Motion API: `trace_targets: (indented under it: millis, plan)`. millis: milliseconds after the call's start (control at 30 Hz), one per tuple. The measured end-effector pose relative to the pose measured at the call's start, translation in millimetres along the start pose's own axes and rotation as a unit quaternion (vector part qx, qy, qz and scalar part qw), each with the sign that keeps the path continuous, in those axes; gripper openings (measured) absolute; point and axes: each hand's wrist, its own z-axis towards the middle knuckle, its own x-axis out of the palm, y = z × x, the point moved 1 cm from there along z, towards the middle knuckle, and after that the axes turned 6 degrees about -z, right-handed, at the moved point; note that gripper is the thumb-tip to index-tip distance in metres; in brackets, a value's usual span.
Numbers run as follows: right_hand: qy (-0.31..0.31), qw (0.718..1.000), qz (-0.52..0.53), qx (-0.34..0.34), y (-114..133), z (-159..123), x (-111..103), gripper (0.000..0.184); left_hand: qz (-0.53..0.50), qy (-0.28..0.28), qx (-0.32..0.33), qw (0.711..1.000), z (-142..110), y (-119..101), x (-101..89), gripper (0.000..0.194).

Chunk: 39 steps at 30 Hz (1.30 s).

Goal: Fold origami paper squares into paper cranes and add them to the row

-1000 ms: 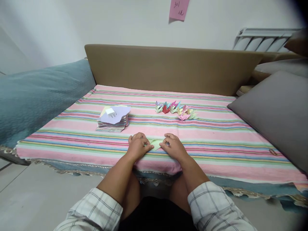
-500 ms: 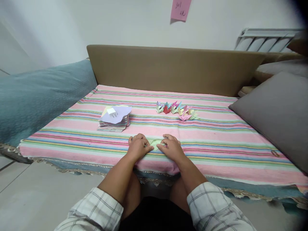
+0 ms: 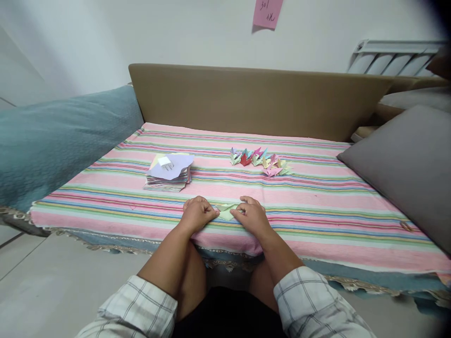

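A pale green sheet of origami paper (image 3: 226, 213), partly folded, lies on the striped cloth between my hands. My left hand (image 3: 199, 212) pinches its left edge between thumb and fingers. On the other side, my right hand (image 3: 251, 213) has its thumb and fingers closed on the right part of the paper. Some of the paper's outline is hidden beneath my fingers. Beyond my hands sits a group of folded paper cranes (image 3: 257, 160) in red, pink, green, yellow, blue and purple.
A stack of paper (image 3: 169, 183) stands at the left, with a white plug adapter (image 3: 165, 163) on top. The striped cloth (image 3: 105, 188) covers the seat. A grey cushion (image 3: 405, 164) leans at the right, a blue-covered armrest (image 3: 70, 136) at the left.
My left hand has shifted slightly left, away from my right hand. More of the green paper shows between them, its folded edges now more visible. My right hand stays nearly in place.
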Motion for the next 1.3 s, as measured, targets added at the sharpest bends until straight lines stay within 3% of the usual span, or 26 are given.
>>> trace_targets:
  millis: [233,400,533,633,767,1033,1300]
  plan:
    - [-0.029,0.999,-0.010,-0.012,1,-2,4,0.019,0.037,-0.037,-0.022,0.998,-4,-8,3.2,0.016]
    - [-0.051,0.998,-0.009,-0.045,4,-3,5,0.013,-0.006,-0.075,0.039,0.996,-3,-13,12.4,0.044]
    - [-0.062,0.994,-0.016,-0.093,7,-4,7,0.014,-0.057,-0.089,0.086,0.991,2,-14,19.5,0.015]
    - [-0.053,0.992,-0.028,-0.111,8,-5,9,0.019,-0.063,-0.094,0.085,0.990,2,-16,20.3,0.006]
    - [-0.056,0.988,-0.061,-0.131,9,-6,12,0.021,-0.029,-0.088,0.066,0.994,2,-18,18.2,0.001]
    - [-0.072,0.980,-0.119,-0.143,13,-9,16,0.022,0.003,-0.043,0.045,0.998,-2,-12,10.1,0.008]
    - [-0.079,0.977,-0.121,-0.157,17,-11,13,0.017,-0.009,-0.037,0.052,0.998,-3,-2,5.5,0.017]
